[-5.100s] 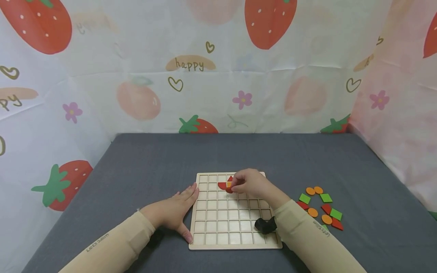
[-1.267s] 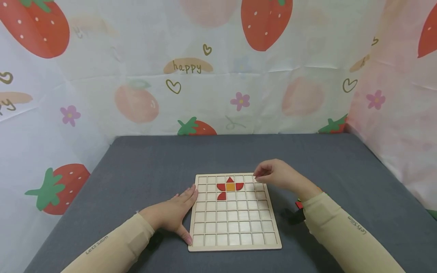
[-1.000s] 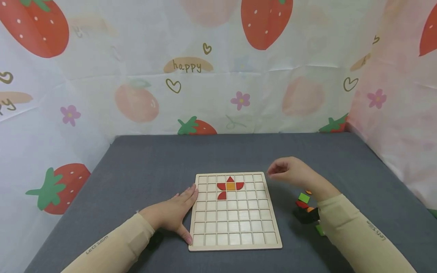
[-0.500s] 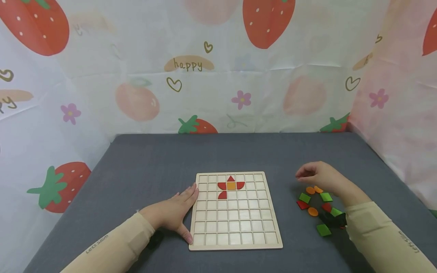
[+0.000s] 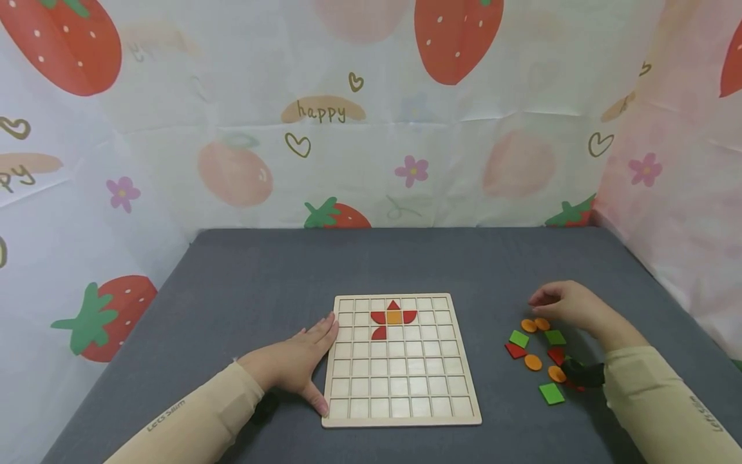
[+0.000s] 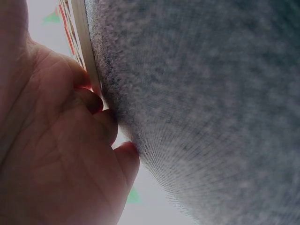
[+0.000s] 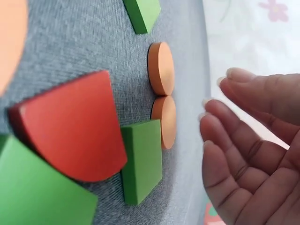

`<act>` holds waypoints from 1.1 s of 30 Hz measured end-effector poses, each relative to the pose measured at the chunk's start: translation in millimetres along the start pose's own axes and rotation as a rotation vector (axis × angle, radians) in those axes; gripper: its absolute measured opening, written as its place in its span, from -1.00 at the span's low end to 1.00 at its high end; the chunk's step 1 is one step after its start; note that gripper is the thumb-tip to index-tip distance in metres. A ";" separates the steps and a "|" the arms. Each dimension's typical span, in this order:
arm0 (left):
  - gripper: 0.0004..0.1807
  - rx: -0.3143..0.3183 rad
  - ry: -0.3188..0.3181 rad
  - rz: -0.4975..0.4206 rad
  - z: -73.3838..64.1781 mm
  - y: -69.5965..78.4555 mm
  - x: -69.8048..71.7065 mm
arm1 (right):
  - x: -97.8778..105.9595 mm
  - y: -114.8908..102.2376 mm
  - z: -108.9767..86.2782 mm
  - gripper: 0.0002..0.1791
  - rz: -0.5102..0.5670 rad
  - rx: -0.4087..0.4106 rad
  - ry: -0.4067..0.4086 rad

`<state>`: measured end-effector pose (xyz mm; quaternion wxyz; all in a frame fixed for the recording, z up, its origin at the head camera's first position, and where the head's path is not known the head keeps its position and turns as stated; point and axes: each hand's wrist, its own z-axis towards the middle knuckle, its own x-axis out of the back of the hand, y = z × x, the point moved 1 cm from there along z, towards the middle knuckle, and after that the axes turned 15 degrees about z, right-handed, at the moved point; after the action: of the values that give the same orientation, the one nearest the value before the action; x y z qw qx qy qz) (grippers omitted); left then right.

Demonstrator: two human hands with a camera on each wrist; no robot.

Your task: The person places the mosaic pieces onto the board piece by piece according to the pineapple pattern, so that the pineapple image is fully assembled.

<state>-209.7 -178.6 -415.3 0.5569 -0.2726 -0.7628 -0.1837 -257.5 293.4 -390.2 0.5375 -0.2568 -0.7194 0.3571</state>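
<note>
My left hand (image 5: 295, 361) lies along the left edge of a pale wooden grid board (image 5: 400, 424), fingers at the upper part of that side and thumb at the lower corner. In the left wrist view its fingertips meet the board's side (image 6: 83, 37). On the board, an orange square (image 5: 393, 317) has a red triangle above it and red quarter-circle pieces beside it; another red quarter-circle (image 5: 379, 333) lies one row lower. My right hand (image 5: 574, 306) hovers behind the loose pieces, fingers loosely bent with nothing between them. Two orange discs (image 7: 161, 70) are nearest to it.
Right of the board lie scattered flat pieces: several orange discs (image 5: 533, 363), several green squares (image 5: 552, 394) and red pieces (image 5: 515, 350). A black wrist-worn device (image 5: 582, 374) hides some of them. Grey cloth (image 5: 261, 270) covers the table, with a fruit-printed curtain (image 5: 371, 148) behind.
My right hand has left the board and travelled right to the loose pieces. Since the oldest frame, red quarter-circles show right of the orange square and one row lower. The left hand stays put.
</note>
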 end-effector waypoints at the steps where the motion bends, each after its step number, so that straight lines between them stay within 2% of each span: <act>1: 0.57 0.000 0.001 0.001 -0.1 0.1 0.1 | 0.5 0.8 -0.2 -0.74 -0.002 -0.009 -0.002; 8: 0.57 -0.005 0.005 -0.001 -0.2 0.9 0.1 | 5.0 6.9 -1.0 -0.72 -0.010 -0.080 -0.023; 15: 0.56 -0.003 0.003 0.003 -0.3 0.9 0.4 | 4.4 15.2 -0.4 -0.66 0.078 -0.150 -0.071; 24: 0.56 -0.010 0.007 -0.002 -1.6 1.3 2.3 | 0.9 17.2 2.4 -0.76 0.018 -0.102 -0.092; 33: 0.56 -0.005 0.002 0.001 -0.8 0.7 1.6 | -0.1 18.2 3.4 -0.77 -0.007 -0.105 -0.099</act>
<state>-209.0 -178.2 -413.6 0.5572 -0.2741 -0.7615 -0.1857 -261.0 303.7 -405.2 0.4884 -0.2640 -0.7638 0.3292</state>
